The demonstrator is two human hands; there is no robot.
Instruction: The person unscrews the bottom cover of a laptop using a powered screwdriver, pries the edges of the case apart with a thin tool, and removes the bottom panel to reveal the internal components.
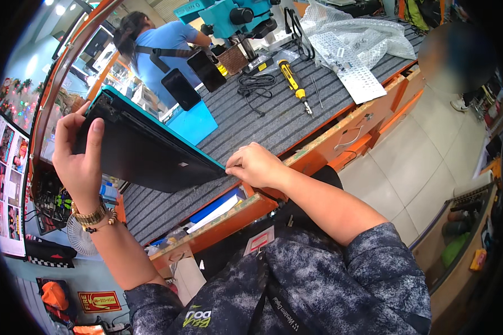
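A thin black laptop (145, 153) with a teal edge is held tilted up off the striped grey workbench mat (229, 125). My left hand (78, 153) grips its left end, thumb on the near black face and fingers behind. At the opposite corner, my right hand (254, 166) is closed, thumb and fingertips pinching the edge. Behind the laptop lie a blue sheet (193, 125) and two dark phones, one nearer (181, 89) and one farther (207, 71). The laptop's far side is hidden from me.
A yellow screwdriver (294, 82), tweezers (317, 92) and a coiled black cable (257, 85) lie farther right. Beyond them are a white keyboard (349, 70), bubble wrap (374, 42) and a teal microscope (221, 18). An open drawer (223, 218) sticks out below. One person (165, 47) works opposite.
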